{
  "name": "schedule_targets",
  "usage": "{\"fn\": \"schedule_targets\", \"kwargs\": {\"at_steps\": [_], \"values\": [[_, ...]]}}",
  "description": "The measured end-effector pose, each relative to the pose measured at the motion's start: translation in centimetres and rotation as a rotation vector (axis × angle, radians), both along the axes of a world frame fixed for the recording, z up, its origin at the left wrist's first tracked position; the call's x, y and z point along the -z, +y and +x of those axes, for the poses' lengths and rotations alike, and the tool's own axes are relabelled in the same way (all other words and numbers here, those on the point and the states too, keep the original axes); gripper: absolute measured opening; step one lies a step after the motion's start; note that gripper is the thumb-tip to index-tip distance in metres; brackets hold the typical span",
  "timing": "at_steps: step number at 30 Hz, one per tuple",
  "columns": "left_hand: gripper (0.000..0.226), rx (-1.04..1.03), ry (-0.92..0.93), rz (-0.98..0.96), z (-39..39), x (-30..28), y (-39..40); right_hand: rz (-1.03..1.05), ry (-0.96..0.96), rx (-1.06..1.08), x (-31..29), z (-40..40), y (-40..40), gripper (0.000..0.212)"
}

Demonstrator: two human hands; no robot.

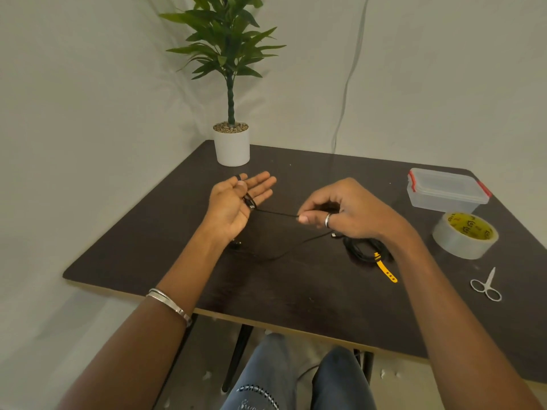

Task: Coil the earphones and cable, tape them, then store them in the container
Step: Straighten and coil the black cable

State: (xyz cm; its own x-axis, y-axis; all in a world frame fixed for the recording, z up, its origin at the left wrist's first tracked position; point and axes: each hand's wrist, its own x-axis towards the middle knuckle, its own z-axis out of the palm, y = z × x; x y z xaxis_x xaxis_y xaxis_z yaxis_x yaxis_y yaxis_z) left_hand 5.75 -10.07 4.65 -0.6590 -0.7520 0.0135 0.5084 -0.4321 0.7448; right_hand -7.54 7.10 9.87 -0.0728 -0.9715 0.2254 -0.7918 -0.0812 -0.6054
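Left hand fingers straight, cable looped, right hand pinching cable mid-table

Soft, even light; wide-angle bending edges, perhaps slightly blurred.

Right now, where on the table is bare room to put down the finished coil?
The near-left table is bare, below the left hand. Another free patch lies at the back, between the plant pot and the container. The right side is crowded: tape roll, scissors, and the bundled cable with its yellow strap under the right hand.
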Motion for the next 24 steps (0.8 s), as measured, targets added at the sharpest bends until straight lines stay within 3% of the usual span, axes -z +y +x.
{"fn": "schedule_targets", "kwargs": {"at_steps": [2, 5, 9, 13, 18, 22, 24], "values": [[0.022, -0.002, -0.016, -0.001, 0.2, 0.0, -0.2, -0.001, -0.005, -0.011, 0.1, 0.0, 0.0, 0.007], [0.026, 0.079, -0.174, -0.208, 0.4, 0.3, 0.8, -0.064, -0.008, 0.018, -0.1, -0.1, -0.2, 0.007], [0.035, 0.383, -0.291, -0.471, 0.8, 0.4, 3.2, -0.175, -0.015, 0.104, -0.9, -1.3, -1.7, 0.010], [0.036, 0.623, -0.226, -0.489, 0.8, -0.2, 4.5, -0.255, -0.103, 0.124, -0.4, -2.3, -3.1, 0.006], [0.035, 0.650, -0.291, -0.585, 0.9, -0.3, 3.8, -0.400, -0.178, 0.189, 1.1, -3.2, -3.6, 0.018], [0.042, 0.773, -0.056, -0.405, 1.0, -1.1, 4.1, -0.404, -0.243, 0.195, 2.7, -3.4, -4.3, 0.004], [0.043, 0.712, 0.077, -0.323, 0.7, -1.7, 4.5, -0.379, -0.259, 0.199, 4.4, -3.1, -4.5, 0.022]]}}
